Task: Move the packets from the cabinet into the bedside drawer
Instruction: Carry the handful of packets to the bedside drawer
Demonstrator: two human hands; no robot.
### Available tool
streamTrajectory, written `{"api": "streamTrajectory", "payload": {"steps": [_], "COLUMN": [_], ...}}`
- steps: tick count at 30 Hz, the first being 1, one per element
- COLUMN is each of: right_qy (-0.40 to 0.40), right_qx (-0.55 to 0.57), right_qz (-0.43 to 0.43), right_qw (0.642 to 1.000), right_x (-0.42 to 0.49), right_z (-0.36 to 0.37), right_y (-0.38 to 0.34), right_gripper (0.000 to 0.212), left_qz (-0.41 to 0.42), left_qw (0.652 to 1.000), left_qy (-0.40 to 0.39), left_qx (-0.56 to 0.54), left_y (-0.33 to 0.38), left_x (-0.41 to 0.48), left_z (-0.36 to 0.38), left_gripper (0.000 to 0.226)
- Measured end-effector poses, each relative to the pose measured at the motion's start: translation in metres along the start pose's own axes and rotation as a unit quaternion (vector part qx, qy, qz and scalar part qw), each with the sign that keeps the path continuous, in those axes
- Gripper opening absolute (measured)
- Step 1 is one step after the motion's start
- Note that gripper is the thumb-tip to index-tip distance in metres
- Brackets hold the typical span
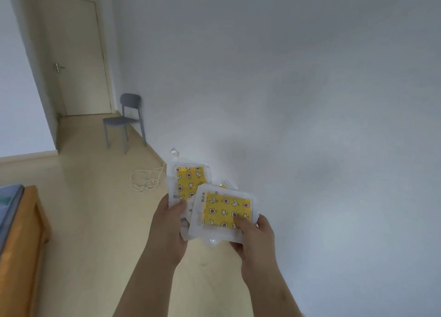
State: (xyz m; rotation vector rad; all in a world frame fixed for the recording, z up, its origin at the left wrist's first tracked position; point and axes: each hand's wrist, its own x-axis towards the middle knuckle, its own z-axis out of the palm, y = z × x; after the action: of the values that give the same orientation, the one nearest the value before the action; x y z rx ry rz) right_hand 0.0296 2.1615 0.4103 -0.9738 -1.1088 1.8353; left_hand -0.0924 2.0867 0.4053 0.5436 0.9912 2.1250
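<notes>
Pale room, wooden floor (90, 221), grey chair (125, 121) by the wall.
Left hand (170, 223) and right hand (254, 235) each grip clear packets (224, 211) with yellow patterned contents.

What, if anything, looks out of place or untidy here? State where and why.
A white cable lies in a loose tangle on the floor beside the wall, near the grey chair, a possible trip hazard. The packets held by the left hand and right hand overlap unevenly, undamaged.
</notes>
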Motion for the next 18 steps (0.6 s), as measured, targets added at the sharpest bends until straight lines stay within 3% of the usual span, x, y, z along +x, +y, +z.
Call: {"api": "streamTrajectory", "payload": {"steps": [6,18], "right_qy": [-0.021,-0.169], "right_qx": [0.007,-0.059], "right_qz": [0.027,0.046], "right_qw": [0.999,0.983], "right_x": [0.094,0.307], "right_z": [0.071,0.251], "right_y": [0.011,0.030], "right_gripper": [0.022,0.021], "left_qz": [-0.024,0.028], "left_qw": [0.998,0.971], "left_qy": [0.057,0.228], "left_qx": [0.033,0.061], "left_y": [0.023,0.071], "left_x": [0.092,0.314], "left_z": [-0.039,-0.139], "left_gripper": [0.040,0.028]}}
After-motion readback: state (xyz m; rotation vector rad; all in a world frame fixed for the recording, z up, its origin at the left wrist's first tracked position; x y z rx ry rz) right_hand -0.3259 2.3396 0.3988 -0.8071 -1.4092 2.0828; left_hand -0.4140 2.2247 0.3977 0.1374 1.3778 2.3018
